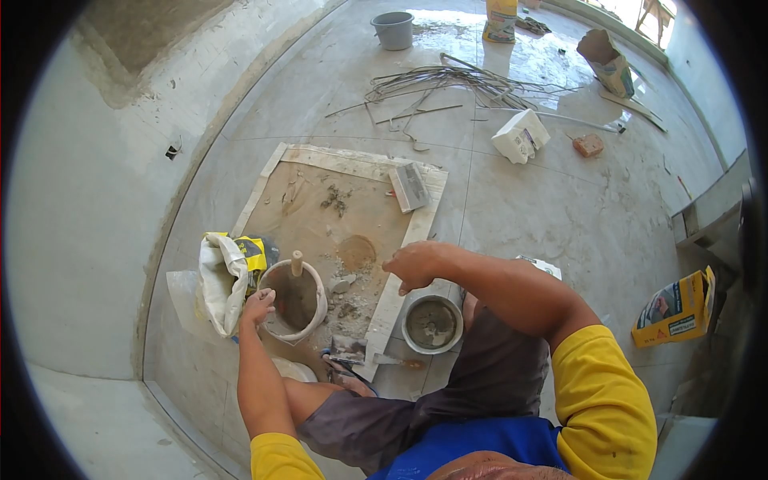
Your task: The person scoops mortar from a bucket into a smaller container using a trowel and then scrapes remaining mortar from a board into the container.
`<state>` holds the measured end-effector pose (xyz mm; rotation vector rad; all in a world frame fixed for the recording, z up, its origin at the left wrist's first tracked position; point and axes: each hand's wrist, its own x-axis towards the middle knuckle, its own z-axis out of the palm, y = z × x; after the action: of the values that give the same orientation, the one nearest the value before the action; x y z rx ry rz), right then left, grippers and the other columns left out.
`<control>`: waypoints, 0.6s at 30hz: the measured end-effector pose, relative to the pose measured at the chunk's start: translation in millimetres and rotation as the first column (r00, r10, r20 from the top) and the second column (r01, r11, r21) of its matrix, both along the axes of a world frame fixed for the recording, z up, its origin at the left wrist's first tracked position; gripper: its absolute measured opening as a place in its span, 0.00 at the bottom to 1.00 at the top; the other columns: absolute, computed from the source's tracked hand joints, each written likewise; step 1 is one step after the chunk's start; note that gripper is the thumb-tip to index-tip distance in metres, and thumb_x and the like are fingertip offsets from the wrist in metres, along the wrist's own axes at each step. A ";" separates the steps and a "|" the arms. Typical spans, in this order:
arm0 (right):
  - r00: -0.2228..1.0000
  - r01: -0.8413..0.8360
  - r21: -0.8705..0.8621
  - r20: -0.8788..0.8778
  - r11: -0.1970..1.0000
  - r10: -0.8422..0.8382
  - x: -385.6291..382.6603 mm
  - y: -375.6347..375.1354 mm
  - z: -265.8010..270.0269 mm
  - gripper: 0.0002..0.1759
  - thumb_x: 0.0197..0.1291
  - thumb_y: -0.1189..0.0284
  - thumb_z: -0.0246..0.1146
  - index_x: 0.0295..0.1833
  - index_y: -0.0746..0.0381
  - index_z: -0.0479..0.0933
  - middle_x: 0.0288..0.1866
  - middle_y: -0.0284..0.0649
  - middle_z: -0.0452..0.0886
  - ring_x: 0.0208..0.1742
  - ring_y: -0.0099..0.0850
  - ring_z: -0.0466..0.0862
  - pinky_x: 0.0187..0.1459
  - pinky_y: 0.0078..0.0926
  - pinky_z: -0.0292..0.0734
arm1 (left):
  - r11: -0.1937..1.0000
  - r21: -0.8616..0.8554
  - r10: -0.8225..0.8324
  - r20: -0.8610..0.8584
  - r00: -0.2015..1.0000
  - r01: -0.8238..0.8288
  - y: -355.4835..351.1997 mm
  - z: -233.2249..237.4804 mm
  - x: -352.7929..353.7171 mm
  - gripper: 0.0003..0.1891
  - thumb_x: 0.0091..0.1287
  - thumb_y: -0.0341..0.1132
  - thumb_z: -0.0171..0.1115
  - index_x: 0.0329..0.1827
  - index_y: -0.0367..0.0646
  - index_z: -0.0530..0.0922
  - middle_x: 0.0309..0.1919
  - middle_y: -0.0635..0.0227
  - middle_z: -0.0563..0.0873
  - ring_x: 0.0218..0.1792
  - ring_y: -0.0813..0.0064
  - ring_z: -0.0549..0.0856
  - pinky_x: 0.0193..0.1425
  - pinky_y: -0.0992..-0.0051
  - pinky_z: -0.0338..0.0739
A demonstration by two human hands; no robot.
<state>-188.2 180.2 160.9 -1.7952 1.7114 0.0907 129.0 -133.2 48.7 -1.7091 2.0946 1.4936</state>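
Observation:
My left hand (258, 307) is at the left rim of a mortar-stained bucket (318, 310), its fingers curled together; whether they grip the rim or something small I cannot make out. A wooden handle (297, 263) sticks up at the bucket's far side. Just left of that hand stands an opened white and yellow bag (224, 276). Over the right edge of the sandy board, my right hand (414, 266) hangs in the air, fingers bent downward and partly apart, with nothing visible in them. Below it sits a metal pot (433, 324) containing grey material.
A trowel (349, 350) and a brush-like tool (398, 362) lie by my feet. On the white-edged board (308, 192) rests a rectangular float (410, 187). Farther off are bent metal rods (448, 80), a white block (520, 136), a brick (588, 145), a grey bucket (393, 32) and a yellow bag (676, 308).

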 end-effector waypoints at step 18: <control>1.000 0.011 0.002 0.006 1.000 -0.011 0.7 0.6 -0.7 0.29 0.53 0.60 0.66 0.56 0.65 0.70 0.50 0.53 0.77 0.55 0.50 0.76 0.53 0.45 0.71 | 1.000 0.010 -0.006 -0.039 0.999 0.006 -2.5 -1.7 0.7 0.27 0.65 0.44 0.61 0.62 0.35 0.70 0.51 0.64 0.78 0.42 0.75 0.80 0.42 0.76 0.78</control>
<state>-187.5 180.8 160.2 -1.7825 1.7163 0.0819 129.6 -135.6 46.9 -1.6818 2.1054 1.5459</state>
